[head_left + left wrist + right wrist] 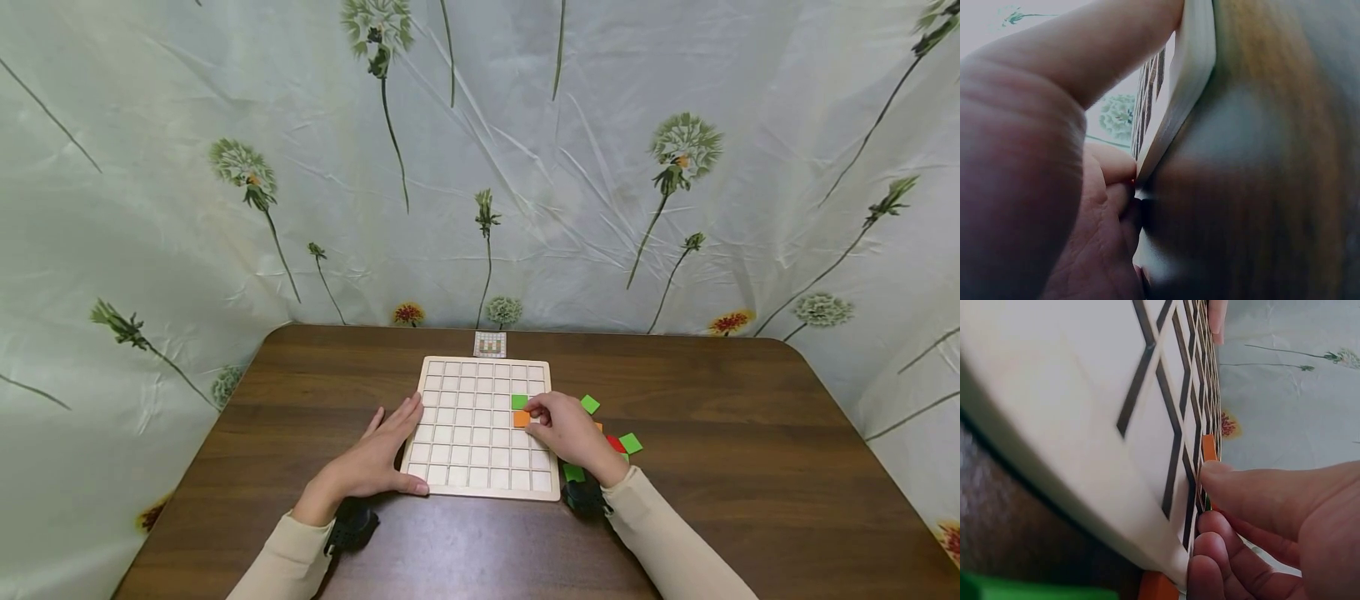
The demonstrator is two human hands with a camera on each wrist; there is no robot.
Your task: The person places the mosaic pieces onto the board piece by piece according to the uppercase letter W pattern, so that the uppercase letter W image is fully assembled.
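A pale wooden grid board [457, 436] lies flat on the table. My left hand [377, 454] rests at its left side, fingers fairly straight along the left edge and thumb at the near left corner; the left wrist view shows the thumb [1104, 50] against the board's edge. Over the right part of the board, my right hand [567, 429] pinches an orange square tile [521, 419] between thumb and forefinger. That tile also shows beyond the thumb in the right wrist view. Just behind it, a green tile [519, 402] sits in a cell.
Right of the board lie loose tiles, among them a green one [590, 404], a red one [616, 443] and another green one [631, 442], partly hidden by my right hand. A small patterned card [490, 344] lies behind the board. A flowered curtain [525, 167] hangs behind the table.
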